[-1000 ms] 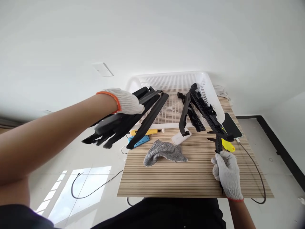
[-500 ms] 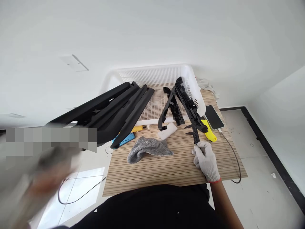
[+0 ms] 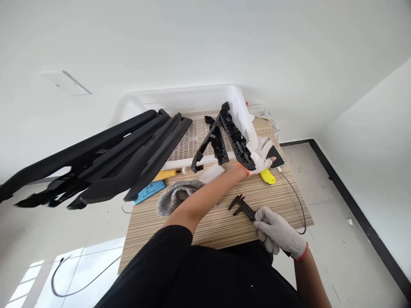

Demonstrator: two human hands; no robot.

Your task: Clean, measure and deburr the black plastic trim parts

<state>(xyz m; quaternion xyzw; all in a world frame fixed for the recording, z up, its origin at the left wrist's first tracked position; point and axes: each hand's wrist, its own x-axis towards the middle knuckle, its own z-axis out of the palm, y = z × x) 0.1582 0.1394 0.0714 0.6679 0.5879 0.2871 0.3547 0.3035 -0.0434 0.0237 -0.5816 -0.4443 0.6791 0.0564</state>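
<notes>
Calipers (image 3: 246, 209) look matt plastic on my remote feed | knit gloves (image 3: 281, 231): ribbed, dull fabric | trim strips (image 3: 160, 158): smooth matt plastic | basket (image 3: 192, 100): smooth plastic, faint sheen | rag (image 3: 175, 196): rough, fuzzy cloth | tabletop (image 3: 218, 233): I see wood-look stripes | floor (image 3: 346, 188): glossy tile

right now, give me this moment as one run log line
left hand: at phone, contact unclear | right hand: holding black caliper | black molded parts: overhanging front rim of white basket
</notes>
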